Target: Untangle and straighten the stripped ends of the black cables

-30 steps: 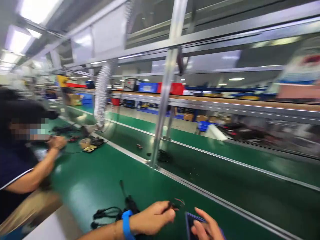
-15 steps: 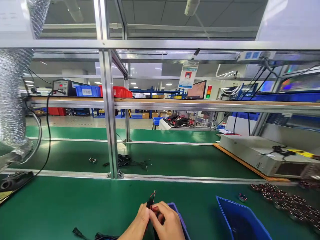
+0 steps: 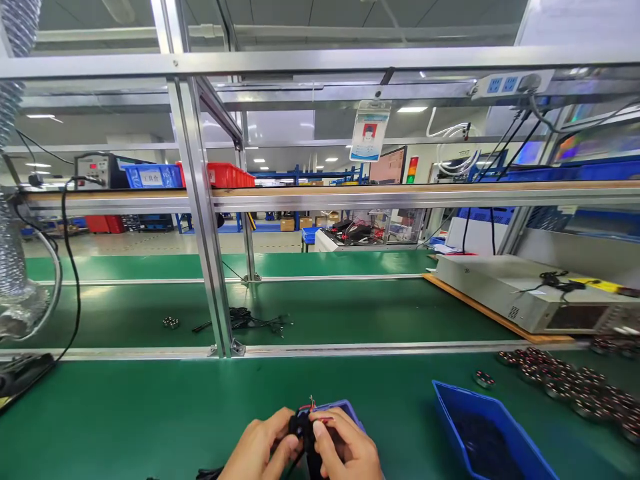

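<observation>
Here the left hand [image 3: 260, 448] and right hand [image 3: 350, 448] meet low over the green worktop [image 3: 150, 410], both gripping a small black piece [image 3: 299, 425], red wiring [image 3: 304, 407] poking up! A purple-blue rim [image 3: 346, 404] peeks out behind; off right, a blue bin [image 3: 517, 433] sits near clustered round metallic parts [image 3: 557, 389].
</observation>
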The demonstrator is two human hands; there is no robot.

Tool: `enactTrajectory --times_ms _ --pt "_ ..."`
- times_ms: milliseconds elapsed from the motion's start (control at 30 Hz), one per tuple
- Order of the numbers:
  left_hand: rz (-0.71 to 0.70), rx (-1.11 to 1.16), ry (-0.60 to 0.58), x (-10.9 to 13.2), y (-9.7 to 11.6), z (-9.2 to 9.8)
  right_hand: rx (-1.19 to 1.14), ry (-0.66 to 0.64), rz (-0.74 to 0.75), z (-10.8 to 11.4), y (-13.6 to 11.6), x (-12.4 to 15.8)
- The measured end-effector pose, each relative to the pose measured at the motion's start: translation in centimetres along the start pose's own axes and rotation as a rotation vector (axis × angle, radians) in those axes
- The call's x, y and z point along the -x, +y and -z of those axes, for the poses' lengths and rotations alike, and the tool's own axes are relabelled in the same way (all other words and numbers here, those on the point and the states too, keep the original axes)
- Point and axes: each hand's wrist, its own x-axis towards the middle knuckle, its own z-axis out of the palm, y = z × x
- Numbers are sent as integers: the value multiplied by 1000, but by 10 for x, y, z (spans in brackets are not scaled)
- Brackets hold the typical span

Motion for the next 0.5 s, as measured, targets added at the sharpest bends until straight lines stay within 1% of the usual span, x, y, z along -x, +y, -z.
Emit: enactTrajectory --times_ms 67,133,200,267,333,400,433,500 --pt "-17 -1 -54 -1 -1 -3 -11 -17 5 1 -4 -3" --pt "-37 59 -120 -3 -1 -6 11 -37 48 2 -9 -5" --pt "17 123 -180 -7 -1 -9 55 -53 106 4 -11 -7" --pt "77 123 -174 -10 0 -11 48 -77 109 6 -11 -7" --pt "65 32 -150 -13 0 -14 -44 -117 29 9 -7 -9" --pt "45 -122 -166 -15 -1 -17 -124 -174 -40 14 -4 -11" --pt "65 -200 -189 -15 -2 -19 -130 -206 -52 16 -3 -13" --pt "115 -311 -190 -15 -3 -22 -103 -261 -62 21 -5 -16"
